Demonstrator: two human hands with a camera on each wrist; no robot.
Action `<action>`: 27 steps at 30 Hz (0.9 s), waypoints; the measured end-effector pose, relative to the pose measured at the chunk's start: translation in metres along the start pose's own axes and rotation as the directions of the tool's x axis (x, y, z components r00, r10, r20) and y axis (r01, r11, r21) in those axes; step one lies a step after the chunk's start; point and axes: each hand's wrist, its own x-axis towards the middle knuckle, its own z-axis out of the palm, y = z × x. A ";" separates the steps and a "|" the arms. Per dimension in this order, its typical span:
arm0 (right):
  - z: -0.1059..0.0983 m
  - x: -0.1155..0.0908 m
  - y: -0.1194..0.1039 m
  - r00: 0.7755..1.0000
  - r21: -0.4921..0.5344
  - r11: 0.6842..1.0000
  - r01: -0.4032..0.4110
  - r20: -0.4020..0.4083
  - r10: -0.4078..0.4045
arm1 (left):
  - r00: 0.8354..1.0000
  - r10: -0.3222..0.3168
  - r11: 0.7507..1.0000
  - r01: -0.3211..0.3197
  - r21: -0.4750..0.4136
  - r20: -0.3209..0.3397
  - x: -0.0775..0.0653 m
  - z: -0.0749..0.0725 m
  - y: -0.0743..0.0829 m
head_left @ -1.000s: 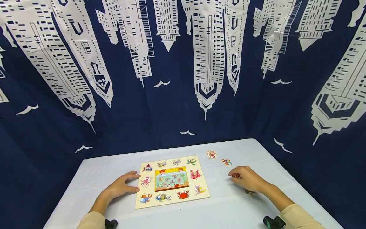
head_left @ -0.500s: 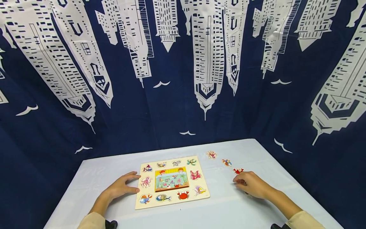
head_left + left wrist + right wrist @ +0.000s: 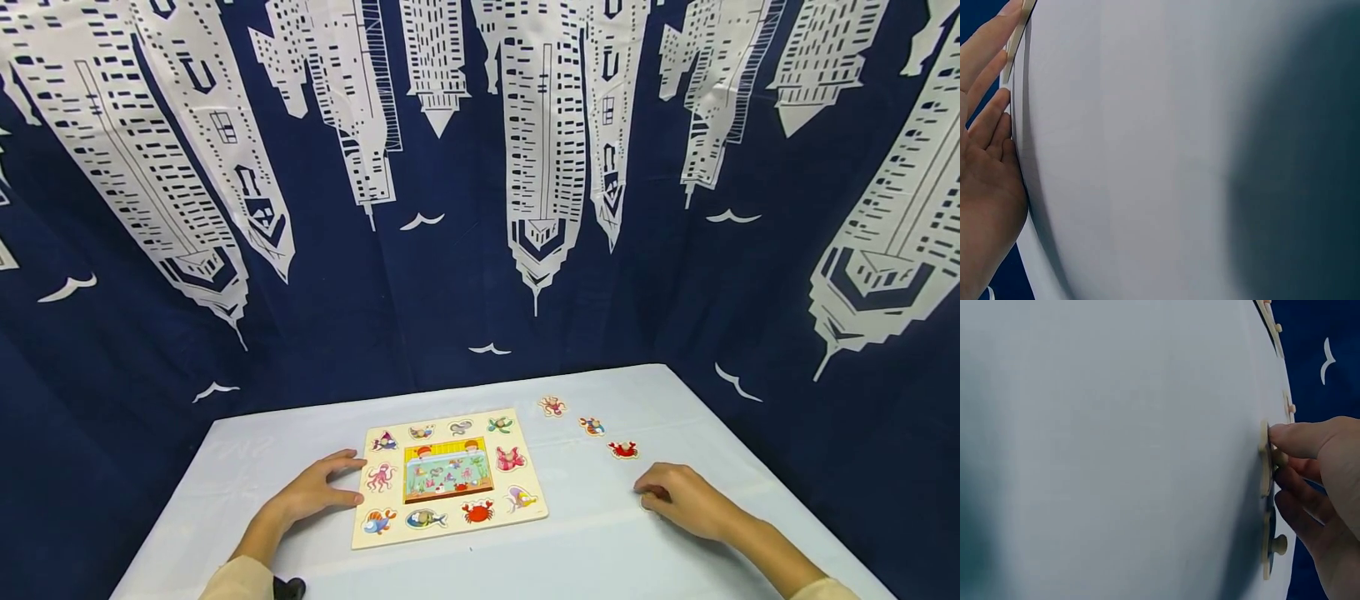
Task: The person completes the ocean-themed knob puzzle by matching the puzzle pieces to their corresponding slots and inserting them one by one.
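My left hand (image 3: 318, 487) rests at the left edge of a wooden peg puzzle board (image 3: 360, 533), thumb and fingertips touching the edge, fingers fairly straight. In the left wrist view, the fingers meet the board's edge (image 3: 1016, 44). On the right, my right hand (image 3: 678, 500) pinches the knob of a puzzle piece (image 3: 1265, 459), whose picture is mostly hidden under the fingers. Beyond that hand lie a red crab piece (image 3: 623, 450), a blue-and-orange piece (image 3: 592, 427) and an octopus piece (image 3: 552, 407). In the right wrist view, another knobbed piece (image 3: 1270, 547) lies near the fingers.
The board holds several knobbed sea-animal pieces, such as a starfish (image 3: 511, 458) and a turtle (image 3: 499, 425), around a printed aquarium picture. A white cloth covers the table (image 3: 570, 558). Behind it hangs a dark blue curtain (image 3: 420, 317) with white buildings.
My right hand has let go of the red crab piece and moved right and nearer, onto the piece that lay under its wrist. The left hand and the board have stayed put.
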 end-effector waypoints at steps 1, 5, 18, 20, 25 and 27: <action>0.001 -0.002 0.001 1.000 0.009 1.000 -0.003 -0.006 0.003 | 1.000 -0.001 1.000 0.001 -0.002 -0.001 0.000 0.000 0.000; 0.005 -0.004 0.003 1.000 0.035 0.999 -0.027 0.014 0.026 | 1.000 -0.016 1.000 0.016 -0.007 0.003 -0.001 0.001 -0.001; 0.003 0.030 -0.015 0.997 0.003 0.997 0.074 -0.013 -0.074 | 1.000 -0.008 1.000 0.008 0.007 0.006 0.000 0.000 0.001; 0.003 0.033 -0.017 0.996 0.010 0.997 0.083 -0.016 -0.082 | 1.000 -0.010 1.000 0.010 0.010 0.010 0.000 0.000 0.001; 0.002 0.042 -0.023 0.997 0.019 0.997 0.070 -0.014 -0.069 | 1.000 -0.012 1.000 0.012 0.019 0.004 0.002 0.000 -0.001; 0.002 0.046 -0.025 0.997 0.018 0.997 0.072 -0.019 -0.072 | 1.000 -0.008 1.000 0.008 0.014 0.002 0.003 0.001 -0.001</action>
